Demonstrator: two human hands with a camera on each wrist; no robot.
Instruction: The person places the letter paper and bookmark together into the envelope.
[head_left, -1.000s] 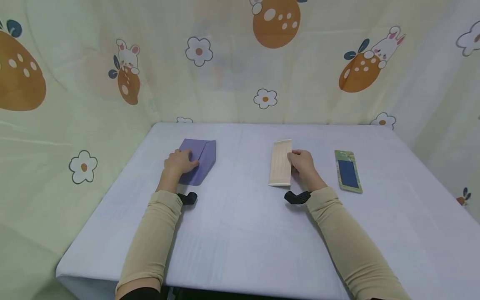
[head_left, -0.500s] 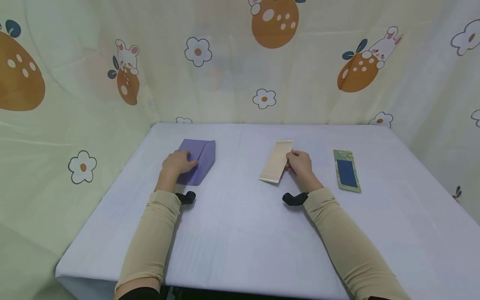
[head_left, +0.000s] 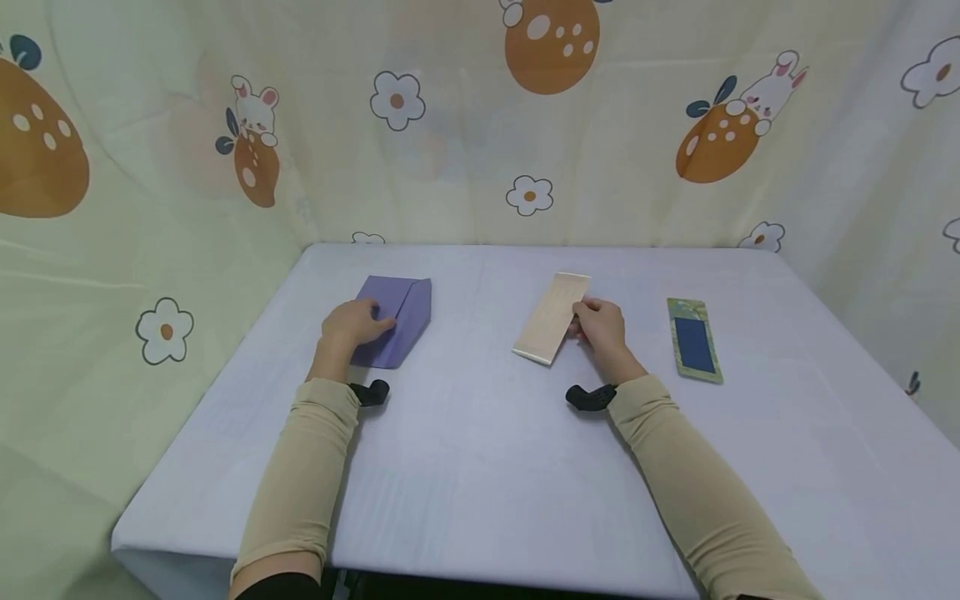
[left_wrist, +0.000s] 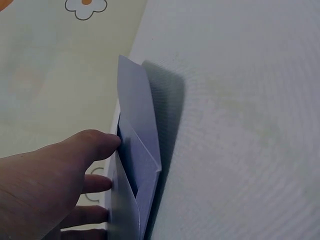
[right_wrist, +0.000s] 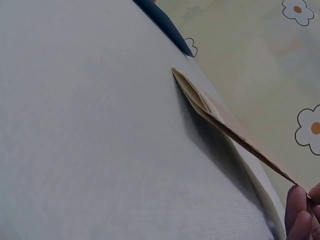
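On the left half of the table lies a purple envelope, its pocket partly gaping in the left wrist view. My left hand grips its left side, thumb at the pocket's edge and fingers along the outer side. To the right, my right hand pinches the right edge of a flat beige folded strip, which slants toward the lower left. Several folded layers of the beige strip show at its end in the right wrist view. Some right fingers are cut off there.
A green patterned card with a dark blue panel lies flat right of my right hand. White cloth covers the table. A printed curtain hangs behind it and along both sides.
The beige strip has turned, its near end swinging left, and it has risen slightly. My right hand has moved only slightly. The left hand and the envelope have stayed nearly in place.
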